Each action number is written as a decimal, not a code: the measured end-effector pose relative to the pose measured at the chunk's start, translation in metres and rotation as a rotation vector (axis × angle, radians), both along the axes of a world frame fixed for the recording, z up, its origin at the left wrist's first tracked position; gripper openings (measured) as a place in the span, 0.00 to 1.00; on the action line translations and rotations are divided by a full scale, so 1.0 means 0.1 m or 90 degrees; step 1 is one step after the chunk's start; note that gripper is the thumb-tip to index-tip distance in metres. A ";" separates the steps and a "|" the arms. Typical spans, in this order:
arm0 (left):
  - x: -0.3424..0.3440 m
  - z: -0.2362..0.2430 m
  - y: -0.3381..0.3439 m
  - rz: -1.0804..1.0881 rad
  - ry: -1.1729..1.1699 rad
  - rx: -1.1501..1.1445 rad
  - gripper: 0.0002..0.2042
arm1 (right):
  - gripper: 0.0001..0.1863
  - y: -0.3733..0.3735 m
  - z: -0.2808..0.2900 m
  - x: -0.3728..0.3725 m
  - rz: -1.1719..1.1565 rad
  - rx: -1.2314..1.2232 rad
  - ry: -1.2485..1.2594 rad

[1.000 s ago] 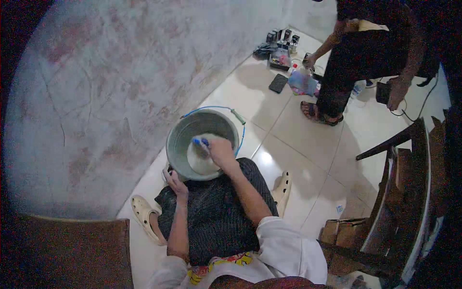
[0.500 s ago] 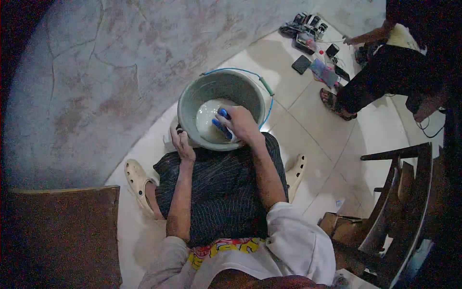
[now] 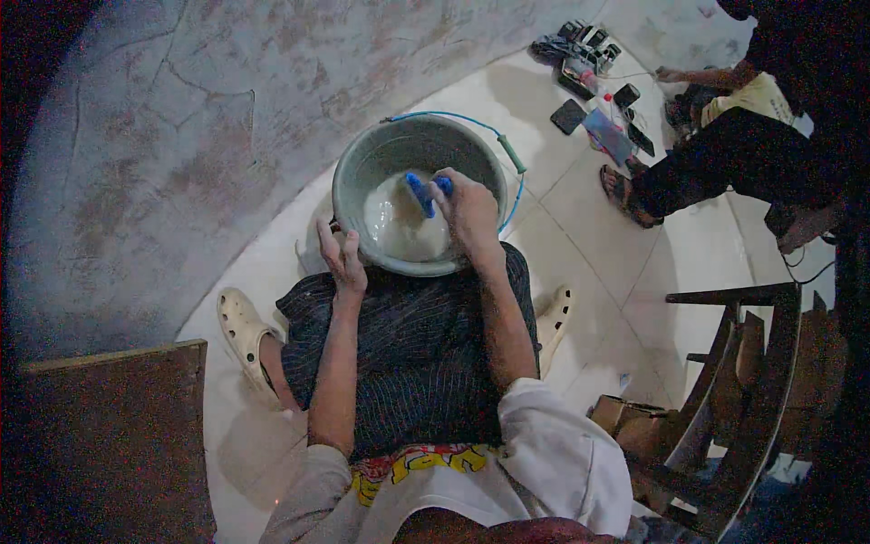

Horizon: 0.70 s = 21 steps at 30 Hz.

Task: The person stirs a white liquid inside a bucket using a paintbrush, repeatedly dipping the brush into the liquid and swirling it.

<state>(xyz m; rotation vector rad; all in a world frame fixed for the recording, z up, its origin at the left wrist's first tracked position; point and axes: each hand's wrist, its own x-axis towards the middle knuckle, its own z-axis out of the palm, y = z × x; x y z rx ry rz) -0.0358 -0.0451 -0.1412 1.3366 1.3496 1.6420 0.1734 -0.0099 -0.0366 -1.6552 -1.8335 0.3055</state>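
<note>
A grey bucket (image 3: 349, 145) stands on the floor between my feet, its blue wire handle with a green grip (image 3: 512, 154) swung to the far right side. Inside is a whitish, wet liquid or paste (image 3: 390, 227). My right hand (image 3: 469, 213) reaches into the bucket, closed on a blue hand tool (image 3: 420, 194); the tool's lower end is at the mixture, and its exact kind is unclear. At the near left rim my left hand (image 3: 343, 263) grips the bucket's side, some fingers hidden behind the wall.
A rough grey wall (image 3: 181, 181) rises at the left and far side. Brown wooden furniture (image 3: 118, 435) is at the lower left, a dark slatted wooden rack (image 3: 725, 390) at the right. Another person (image 3: 716, 145) sits at the upper right beside scattered small items (image 3: 580, 72).
My right hand has moved the blue tool slightly up and away inside the bucket, turning it. My left hand stays at the rim, its thumb now more raised. The view has shifted slightly.
</note>
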 end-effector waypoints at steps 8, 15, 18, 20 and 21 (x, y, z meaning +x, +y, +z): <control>-0.29 -0.63 0.07 0.243 0.477 0.327 0.25 | 0.15 0.05 0.02 -0.12 0.119 -0.087 -0.036; 0.01 -0.01 -0.04 0.045 0.002 -0.027 0.26 | 0.16 -0.01 0.03 0.06 0.204 -0.076 0.099; -0.02 -0.01 -0.01 0.035 -0.015 -0.012 0.26 | 0.19 0.04 0.01 0.05 0.185 -0.134 0.116; -0.03 -0.03 0.01 0.023 -0.035 0.006 0.26 | 0.19 0.03 0.01 0.03 0.161 -0.112 0.094; -0.02 -0.03 0.01 0.036 -0.004 0.012 0.26 | 0.19 0.02 0.01 0.03 0.136 -0.093 0.072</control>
